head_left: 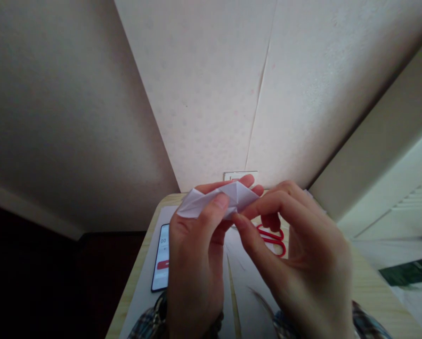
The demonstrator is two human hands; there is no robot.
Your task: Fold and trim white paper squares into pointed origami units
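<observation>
A small piece of folded white paper (236,192) with several creases is held up above the table. My left hand (197,245) supports it from beneath, fingers behind it and thumb pressed on its front face. At the paper's lower right edge, my right hand (296,240) pinches it between thumb and index finger. The other right fingers are curled. Parts of the paper's back are hidden by the left fingers.
On the pale wooden table (131,282) lie white sheets (244,268), a phone (160,263) with a lit screen at left, and red-handled scissors (279,242) partly behind my right hand. A wall with a socket plate (255,175) rises directly behind the table.
</observation>
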